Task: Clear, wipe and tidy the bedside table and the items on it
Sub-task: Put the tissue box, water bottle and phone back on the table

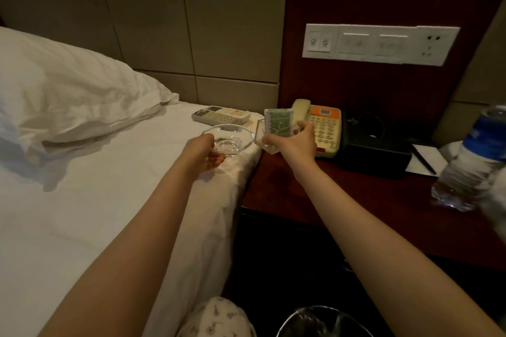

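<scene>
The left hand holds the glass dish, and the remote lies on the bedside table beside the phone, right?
Not quite. In the head view the remote lies on the bed, not on the bedside table. The left hand does hold the glass dish.

Dim, warm light — blurred, warped edges

One phone [324,128], one remote [220,115], one dish [228,138], one holder [260,134].
</scene>
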{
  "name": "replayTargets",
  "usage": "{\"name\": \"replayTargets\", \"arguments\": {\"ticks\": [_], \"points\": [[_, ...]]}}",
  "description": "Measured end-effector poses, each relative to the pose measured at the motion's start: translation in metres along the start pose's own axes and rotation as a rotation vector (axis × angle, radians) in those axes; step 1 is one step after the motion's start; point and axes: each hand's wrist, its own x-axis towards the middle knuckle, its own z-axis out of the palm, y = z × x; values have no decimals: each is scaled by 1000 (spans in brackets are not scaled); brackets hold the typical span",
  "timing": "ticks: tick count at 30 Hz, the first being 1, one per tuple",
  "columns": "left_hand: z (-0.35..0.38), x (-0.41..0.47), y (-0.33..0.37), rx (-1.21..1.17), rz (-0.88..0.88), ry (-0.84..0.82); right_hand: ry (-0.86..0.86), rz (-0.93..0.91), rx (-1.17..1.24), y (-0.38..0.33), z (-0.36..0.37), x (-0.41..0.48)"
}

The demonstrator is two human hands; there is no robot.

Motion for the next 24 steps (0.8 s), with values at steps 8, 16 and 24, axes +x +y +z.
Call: {"name": "replayTargets", "arguments": {"ticks": [8, 16, 24], "points": [[68, -37, -20, 118, 23, -184, 257, 33, -229, 27, -98, -25], [146, -68, -37, 149, -13, -329, 472, 275, -265, 59, -173, -32], [191, -85, -52, 187, -58, -378, 601, 328, -300, 81, -189, -44]]}}
